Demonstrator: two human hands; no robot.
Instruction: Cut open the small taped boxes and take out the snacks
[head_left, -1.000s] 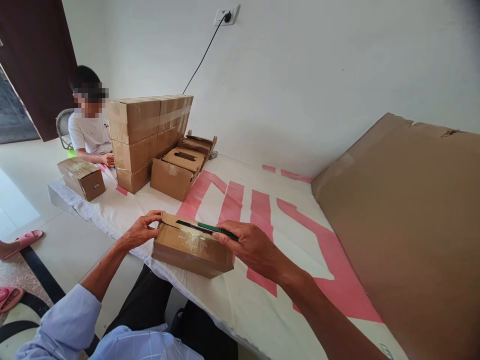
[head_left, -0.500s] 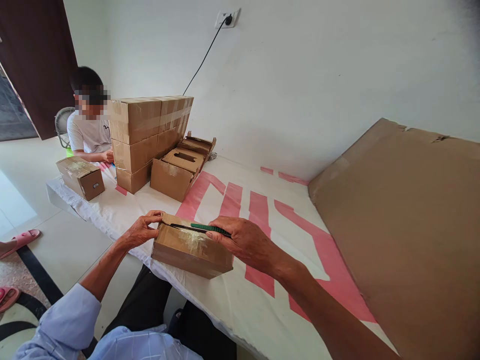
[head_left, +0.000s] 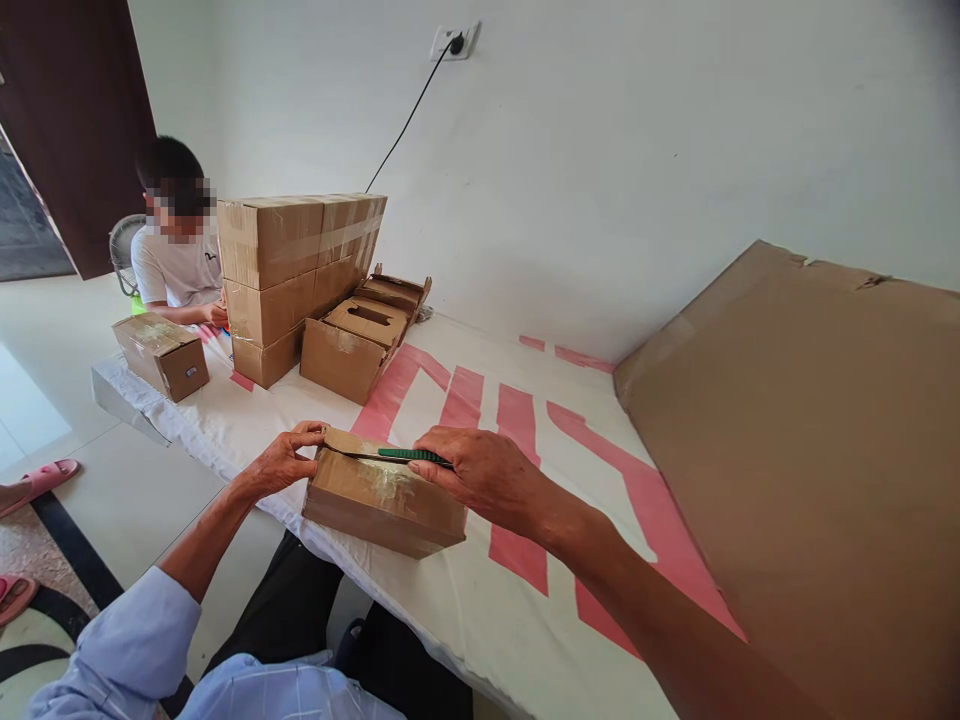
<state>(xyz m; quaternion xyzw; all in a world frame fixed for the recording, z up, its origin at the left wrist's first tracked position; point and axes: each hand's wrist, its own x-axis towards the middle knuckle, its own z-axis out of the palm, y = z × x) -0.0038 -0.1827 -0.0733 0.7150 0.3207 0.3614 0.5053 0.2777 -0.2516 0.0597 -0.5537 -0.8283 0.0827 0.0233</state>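
A small taped cardboard box (head_left: 382,510) lies on the cloth-covered table in front of me. My left hand (head_left: 289,460) grips its left end, thumb and fingers pinched at the upper corner. In my right hand (head_left: 472,470) is a green-handled utility knife (head_left: 412,455), held low along the top of the box. The knife's front end points left along the seam in the lid; its tip is hard to make out. Shiny clear tape shows on the top near the knife.
Stacked closed boxes (head_left: 281,240) stand at the back left, beside an opened carton (head_left: 345,355). Another box (head_left: 161,355) sits near the table's left end. A person (head_left: 176,260) sits behind the stack. A large cardboard sheet (head_left: 810,450) leans at right.
My right hand has shifted very slightly left with the knife along the box top. My left hand and the box stay in place.
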